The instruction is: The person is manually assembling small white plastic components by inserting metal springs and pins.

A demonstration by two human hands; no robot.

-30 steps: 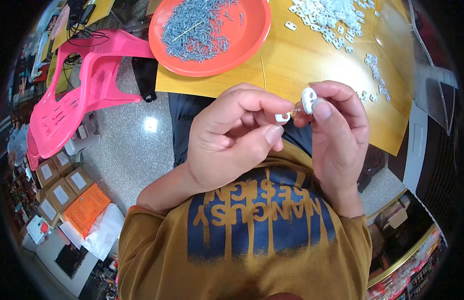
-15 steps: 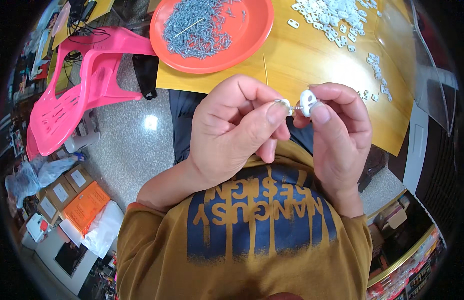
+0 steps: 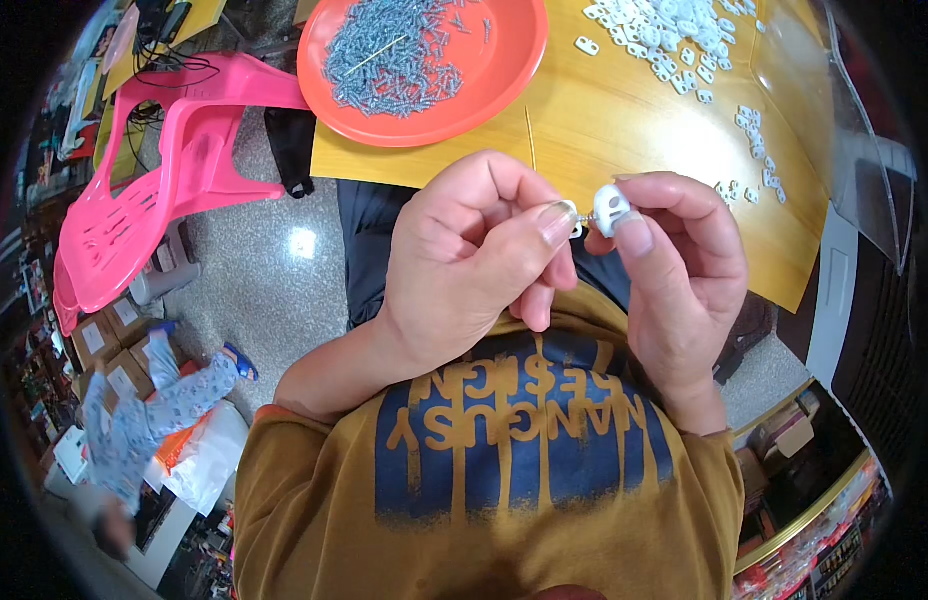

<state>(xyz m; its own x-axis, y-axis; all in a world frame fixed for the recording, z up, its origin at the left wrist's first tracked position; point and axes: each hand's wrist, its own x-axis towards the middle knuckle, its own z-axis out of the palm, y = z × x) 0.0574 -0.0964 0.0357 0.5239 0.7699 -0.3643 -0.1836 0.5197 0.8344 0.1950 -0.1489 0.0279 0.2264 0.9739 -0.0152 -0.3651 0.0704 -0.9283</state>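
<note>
In front of my chest, my left hand (image 3: 484,255) is closed, thumb and fingers pinching the end of a small metal screw (image 3: 586,218). A bit of white shows beneath that thumb, mostly hidden by the fingers. From there the screw's threaded shaft points right, against a white plastic piece with holes (image 3: 610,208). My right hand (image 3: 684,265) grips this piece between thumb and fingertips. Both hands are held close together, short of the table's near edge.
On the yellow table (image 3: 624,130) stands a red plate (image 3: 484,100) heaped with screws. White plastic pieces (image 3: 669,40) lie piled at far right, with several more nearer. At left are a pink plastic chair (image 3: 174,160) and a person in patterned light-blue clothes (image 3: 134,420), beside cardboard boxes (image 3: 96,340).
The white piece in my right hand has turned and moved slightly left, so less screw shaft shows. A person has come into view at lower left, in front of the boxes and orange package.
</note>
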